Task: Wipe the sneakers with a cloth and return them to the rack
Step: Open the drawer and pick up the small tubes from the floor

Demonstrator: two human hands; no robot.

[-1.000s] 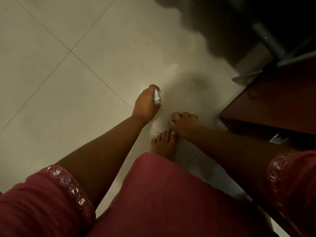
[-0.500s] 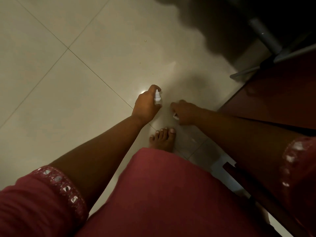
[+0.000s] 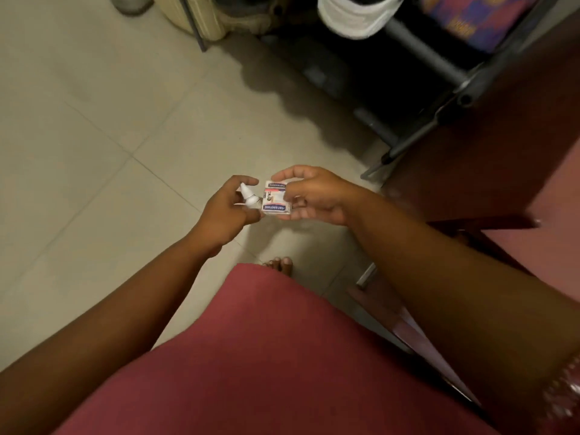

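- The left hand (image 3: 224, 211) is curling its fingers round a small white bottle (image 3: 249, 196) with a pointed nozzle; the forefinger is arching over the tip, and the bottle is tilting towards the other hand
- The right hand (image 3: 314, 193) is pinching a small flat packet (image 3: 276, 197) between thumb and fingertips, palm turned partly up; the packet is just beside the bottle, and whether the two are touching cannot be told
- The packet is showing blue lettering that reads "Hansaplast", upside down to the camera; the smaller print on it is too fine to read
- Both hands are hovering above the pale tiled floor (image 3: 94, 120), over a bare foot (image 3: 280, 265) peeking out beyond a red garment (image 3: 266, 356)
- A white sneaker (image 3: 354, 17) is sitting on the dark metal rack (image 3: 439, 61) at the upper right, well apart from the hands; no cloth is showing
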